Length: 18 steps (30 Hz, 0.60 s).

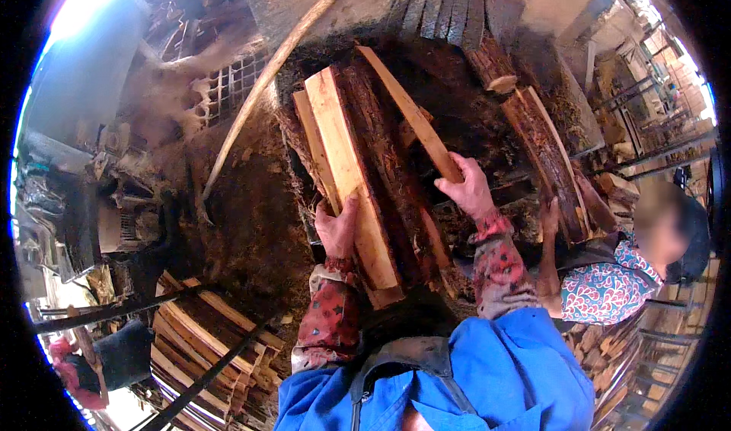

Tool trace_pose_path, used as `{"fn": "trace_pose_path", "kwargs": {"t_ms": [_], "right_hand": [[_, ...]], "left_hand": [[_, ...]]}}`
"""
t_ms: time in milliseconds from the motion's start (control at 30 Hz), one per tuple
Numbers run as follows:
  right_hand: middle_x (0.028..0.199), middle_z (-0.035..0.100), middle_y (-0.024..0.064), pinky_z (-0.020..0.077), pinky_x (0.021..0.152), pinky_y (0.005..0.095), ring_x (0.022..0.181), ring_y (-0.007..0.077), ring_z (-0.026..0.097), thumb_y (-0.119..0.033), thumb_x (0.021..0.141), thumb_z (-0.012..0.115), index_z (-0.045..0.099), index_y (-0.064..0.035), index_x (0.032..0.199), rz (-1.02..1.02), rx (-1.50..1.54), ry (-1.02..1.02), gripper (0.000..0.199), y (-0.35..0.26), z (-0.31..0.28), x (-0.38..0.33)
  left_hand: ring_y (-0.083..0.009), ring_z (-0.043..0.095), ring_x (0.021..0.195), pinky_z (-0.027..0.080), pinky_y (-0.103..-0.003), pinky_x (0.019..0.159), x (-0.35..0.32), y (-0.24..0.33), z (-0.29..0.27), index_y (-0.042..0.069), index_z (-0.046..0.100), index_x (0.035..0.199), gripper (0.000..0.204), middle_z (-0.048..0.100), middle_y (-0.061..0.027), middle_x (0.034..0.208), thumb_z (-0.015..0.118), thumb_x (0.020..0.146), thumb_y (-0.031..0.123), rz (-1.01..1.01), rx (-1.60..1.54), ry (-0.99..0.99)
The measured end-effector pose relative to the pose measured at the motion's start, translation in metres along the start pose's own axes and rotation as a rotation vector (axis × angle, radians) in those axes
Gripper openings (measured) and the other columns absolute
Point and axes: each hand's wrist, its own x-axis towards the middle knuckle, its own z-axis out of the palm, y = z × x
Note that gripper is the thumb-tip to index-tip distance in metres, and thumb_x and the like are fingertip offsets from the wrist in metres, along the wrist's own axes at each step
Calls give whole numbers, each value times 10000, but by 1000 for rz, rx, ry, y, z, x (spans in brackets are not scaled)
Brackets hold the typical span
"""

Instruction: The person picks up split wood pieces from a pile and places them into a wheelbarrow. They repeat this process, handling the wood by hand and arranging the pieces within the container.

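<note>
Beside a stack of cut slats (202,332), the left hand (337,229) is clamped on the edge of a pale plank (352,172) atop the bark slabs (396,180), the right hand (468,191) grips a thin strip (411,115); seemingly mid-sort, each piece wants lifting clear next.

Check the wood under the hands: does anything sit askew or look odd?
One thin strip under the right hand lies slanted across the bark slabs instead of along them. The left hand grips the pale plank, which lies lengthwise. Sawdust and bark cover the bench.
</note>
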Motion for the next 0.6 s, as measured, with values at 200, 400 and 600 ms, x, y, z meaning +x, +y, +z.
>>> {"fn": "trace_pose_path", "kwargs": {"t_ms": [200, 400, 600], "right_hand": [[1042, 524, 169, 485, 849, 392, 958, 312, 565, -289, 727, 798, 519, 72, 1264, -21, -22, 94, 704, -83, -8, -62], [1123, 469, 205, 443, 945, 448, 1013, 373, 508, -369, 704, 825, 520, 37, 1284, -267, -239, -6, 771, -98, 36, -107], [1020, 617, 156, 497, 861, 415, 977, 335, 596, -150, 756, 740, 652, -9, 1110, -224, -84, 25, 391, -89, 5, -87]], "left_hand": [[-168, 629, 908, 524, -298, 806, 0, 4, -1, -108, 551, 1148, 594, 675, -138, 1044, 809, 819, 314, -4, -88, -40], [-179, 622, 898, 517, -310, 805, 6, -8, -3, -107, 562, 1140, 615, 676, -138, 1027, 793, 822, 367, 42, 38, -30], [-186, 617, 926, 506, -325, 833, 5, -13, -6, -97, 579, 1128, 596, 673, -151, 1041, 790, 822, 370, 74, 45, -15]]}}
